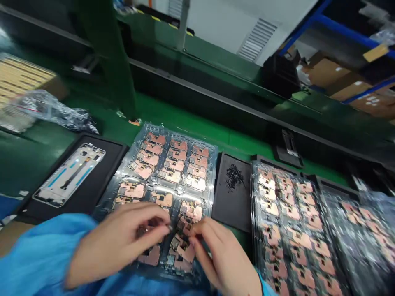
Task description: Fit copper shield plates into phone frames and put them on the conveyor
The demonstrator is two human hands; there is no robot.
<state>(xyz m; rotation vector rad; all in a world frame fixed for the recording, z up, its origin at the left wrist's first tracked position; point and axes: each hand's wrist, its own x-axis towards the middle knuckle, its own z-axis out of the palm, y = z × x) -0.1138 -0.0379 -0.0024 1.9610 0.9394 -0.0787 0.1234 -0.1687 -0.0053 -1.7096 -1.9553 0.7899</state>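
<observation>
While left hand (123, 234) and right hand (217, 248) curl half-shut over one circuit-board tray (180, 189), grasp unclear, two similar trays (254, 197) lie rightward.

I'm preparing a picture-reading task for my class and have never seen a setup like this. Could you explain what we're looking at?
There is no machine: these are a person's bare left hand and right hand, with blue sleeves. The single picture comes from a camera worn on the head, looking forward and down.

Both hands are over a clear tray of copper-coloured parts. The right fingertips are at the parts; blur hides whether either hand holds one.

Left of it, a phone-shaped frame lies on a black mat. To its right are a black tray with tiny black pieces, then another filled clear tray.
</observation>
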